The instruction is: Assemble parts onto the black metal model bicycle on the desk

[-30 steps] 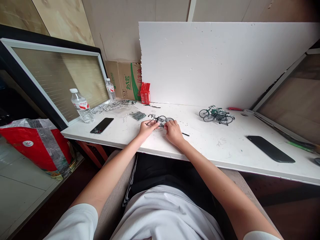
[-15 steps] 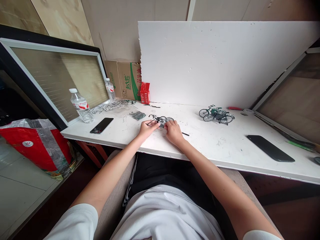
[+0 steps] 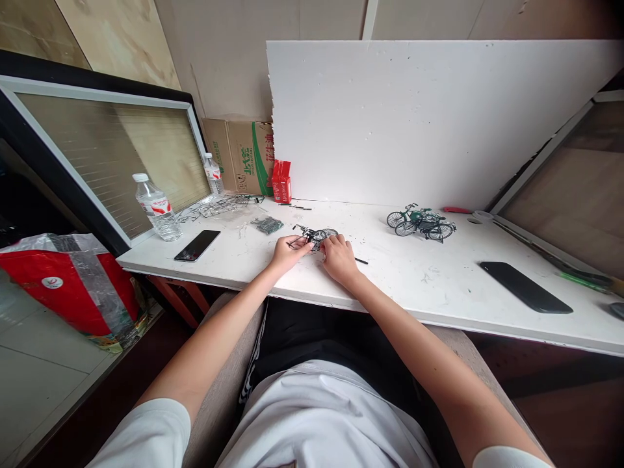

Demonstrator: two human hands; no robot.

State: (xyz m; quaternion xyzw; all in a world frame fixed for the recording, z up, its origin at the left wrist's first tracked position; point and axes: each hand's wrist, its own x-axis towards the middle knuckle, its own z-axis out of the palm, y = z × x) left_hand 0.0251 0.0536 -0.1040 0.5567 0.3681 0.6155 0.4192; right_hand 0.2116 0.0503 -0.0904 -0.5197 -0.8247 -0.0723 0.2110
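Near the front edge of the white table (image 3: 390, 279), a small black model bicycle (image 3: 318, 235) is held between my two hands. My left hand (image 3: 286, 255) is closed on its left part, thumb pointing right toward the wheel. Curled fingers of my right hand (image 3: 340, 257) pinch at its right end; they hide the exact spot they grip. Just right of that hand lies a thin black strip (image 3: 361, 261). Behind my left hand is a small bag of dark parts (image 3: 269, 225).
Model bicycles (image 3: 422, 223), one partly green, stand to the right. A black phone (image 3: 197, 246) and a bottle (image 3: 156, 208) are at left, by loose black part frames (image 3: 219, 207). A red box (image 3: 281, 182) stands at the back; a dark flat object (image 3: 526, 287) lies right.
The model bicycle has tilted slightly between my hands, its wheel now showing at a flatter angle. Both hands stay in nearly the same place; the view has shifted very slightly.
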